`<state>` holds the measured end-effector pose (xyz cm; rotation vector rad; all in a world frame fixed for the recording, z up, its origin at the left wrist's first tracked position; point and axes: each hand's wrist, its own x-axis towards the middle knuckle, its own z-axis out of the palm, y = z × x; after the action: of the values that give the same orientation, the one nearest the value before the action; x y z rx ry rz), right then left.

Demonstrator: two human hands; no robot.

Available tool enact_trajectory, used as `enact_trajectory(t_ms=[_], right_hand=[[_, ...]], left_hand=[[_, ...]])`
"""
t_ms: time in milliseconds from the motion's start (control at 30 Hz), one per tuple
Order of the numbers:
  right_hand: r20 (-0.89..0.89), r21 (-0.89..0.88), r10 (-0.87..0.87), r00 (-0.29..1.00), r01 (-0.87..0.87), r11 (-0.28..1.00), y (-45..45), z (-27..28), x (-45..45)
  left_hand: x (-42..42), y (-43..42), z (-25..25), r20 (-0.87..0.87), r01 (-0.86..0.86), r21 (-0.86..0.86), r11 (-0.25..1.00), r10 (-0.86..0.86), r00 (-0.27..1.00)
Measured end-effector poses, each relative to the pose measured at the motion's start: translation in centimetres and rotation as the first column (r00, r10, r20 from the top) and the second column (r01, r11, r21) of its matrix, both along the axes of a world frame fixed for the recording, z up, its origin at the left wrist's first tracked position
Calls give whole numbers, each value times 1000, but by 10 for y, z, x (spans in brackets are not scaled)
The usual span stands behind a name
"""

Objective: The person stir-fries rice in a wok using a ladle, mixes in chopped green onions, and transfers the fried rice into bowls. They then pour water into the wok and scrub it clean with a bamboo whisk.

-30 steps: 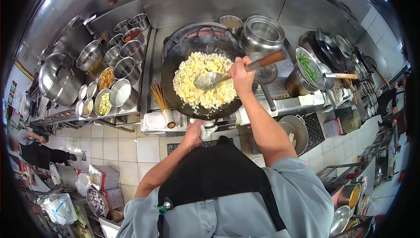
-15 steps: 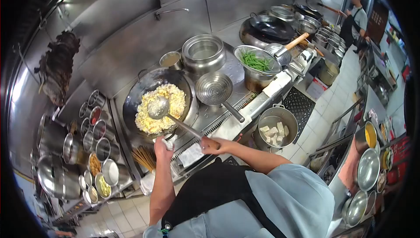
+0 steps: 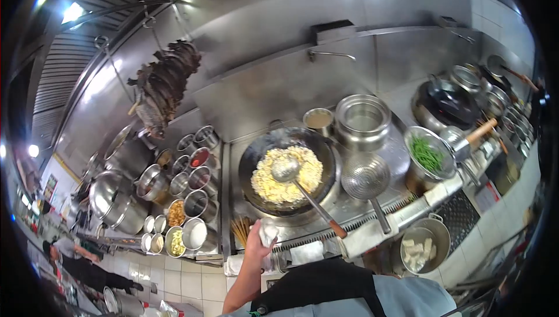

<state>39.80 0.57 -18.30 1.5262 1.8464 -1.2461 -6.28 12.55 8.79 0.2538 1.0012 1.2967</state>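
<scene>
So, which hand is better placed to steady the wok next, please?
Probably the left hand: it holds a white cloth close to the near side of the wok. The right hand is not in view, and no hand holds the ladle.

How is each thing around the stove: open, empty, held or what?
Left hand, closed around white cloth
Wok, uncovered, holding rice
Ladle, resting in the rice, no hand on it
Perforated skimmer, empty
Green beans, heaped in a mesh strainer
Lower pot, uncovered, holding pale chunks
Wall faucet, no water seen running
</scene>
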Motion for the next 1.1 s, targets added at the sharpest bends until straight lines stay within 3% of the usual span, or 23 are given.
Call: enact_trajectory(t_ms=[67,133,200,267,333,467,533,733,767,833,867,933,967,1033,1100], right_hand=[[33,-26,12,999,-11,1000,14,-1,-8],[57,-49,25,998,-22,999,26,-2,-15],[77,-69,41,996,-36,997,33,-4,-21],[91,-88,53,994,-45,995,37,-5,-26],[104,-96,67,992,-57,994,40,-7,-29],[125,-110,83,989,-69,992,46,-9,-34],[136,-115,92,986,-77,990,47,-10,-33],[172,-120,131,976,-111,987,52,-12,-35],[176,-117,140,974,-120,986,53,-13,-36],[183,-107,134,974,-116,988,54,-13,-37],[173,-89,118,978,-104,991,55,-13,-39],[156,-83,-99,983,113,990,62,-27,-40],[-70,5,-133,989,133,991,64,-39,-22],[-379,188,-16,925,94,978,56,-92,16],[-465,342,177,867,-8,940,48,-113,34]], left_hand=[[-30,-27,1,228,-43,168,985,3,974],[-56,-54,10,149,-111,192,975,82,985],[-92,-76,-2,-40,-224,214,951,238,970],[-119,-97,-3,-298,-196,242,950,265,917],[-133,-110,-11,-476,-289,115,951,308,824],[-174,-119,-91,-743,-186,-139,973,21,669],[-151,-107,-91,-814,-263,-76,962,92,573],[-125,-107,-54,-908,-300,-51,953,81,410],[-147,-107,-87,-916,-309,-95,946,39,400],[-149,-109,-88,-911,-320,-60,946,79,405],[-148,-108,-89,-907,-324,-42,945,100,409],[-144,-105,-82,-914,-341,-7,940,132,383],[-140,-107,-79,-918,-349,7,937,144,369],[-147,-106,-93,-910,-353,3,935,150,387],[-153,-108,-97,-917,-356,-49,933,99,387]])
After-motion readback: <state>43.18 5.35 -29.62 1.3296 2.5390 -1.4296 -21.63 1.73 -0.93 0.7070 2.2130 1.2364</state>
